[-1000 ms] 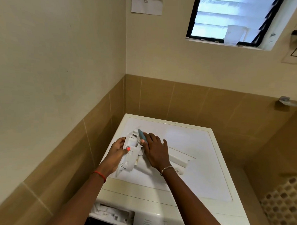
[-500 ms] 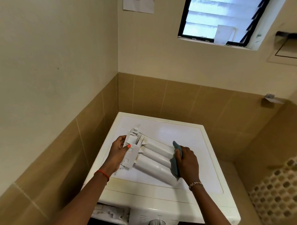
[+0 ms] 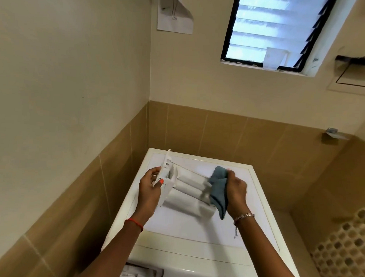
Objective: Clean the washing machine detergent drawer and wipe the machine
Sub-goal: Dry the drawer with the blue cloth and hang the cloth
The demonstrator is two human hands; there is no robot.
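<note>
One white plastic drawer (image 3: 188,190), moulded in smooth rounded channels, spans from the left hand (image 3: 148,191), curled round its flat front panel, to the right hand (image 3: 236,194), which clutches a soft, crumpled blue-grey cloth (image 3: 218,189) at its other end, above the machine (image 3: 195,232) with its glossy white top.

A single wide-angle view from the person's head, standing close before a washing machine (image 3: 195,232) in a tiled corner. It faces forward and down onto the machine's top at arm's reach, left hand (image 3: 150,189) and right hand (image 3: 236,194) low in the centre, a window (image 3: 264,31) high at upper right.
</note>
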